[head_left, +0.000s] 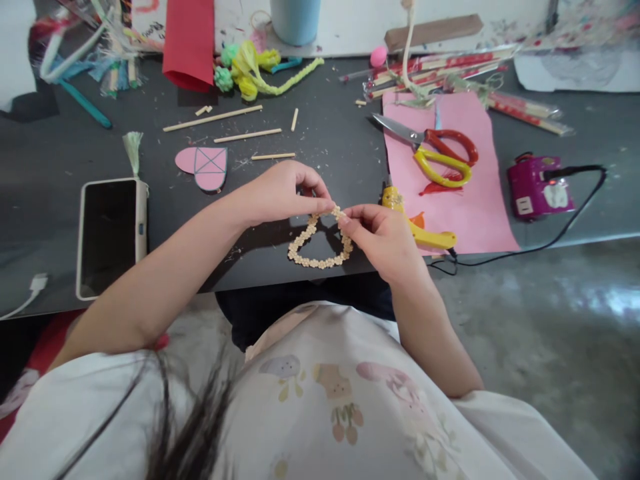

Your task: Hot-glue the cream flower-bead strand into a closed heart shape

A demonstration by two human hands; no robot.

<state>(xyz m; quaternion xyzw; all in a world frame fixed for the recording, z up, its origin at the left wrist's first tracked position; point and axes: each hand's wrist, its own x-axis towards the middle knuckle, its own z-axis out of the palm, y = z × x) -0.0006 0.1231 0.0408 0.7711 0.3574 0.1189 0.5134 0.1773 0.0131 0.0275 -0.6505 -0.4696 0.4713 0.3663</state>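
A cream loop of small flower-shaped trim (320,253) hangs over the near edge of the dark table (60,153). My left hand (280,193) pinches the top of the loop from the left with its fingers curled. My right hand (377,237) pinches the same top from the right, fingertips nearly meeting the left hand's. The loop sags below both hands in a rough heart shape.
A yellow glue gun (425,233) lies just right of my right hand on a pink sheet (480,200), with red and yellow scissors (440,153). A phone (110,233) lies at left, a pink paper heart (203,167) and wooden sticks (247,135) behind, a magenta power box (537,190) at right.
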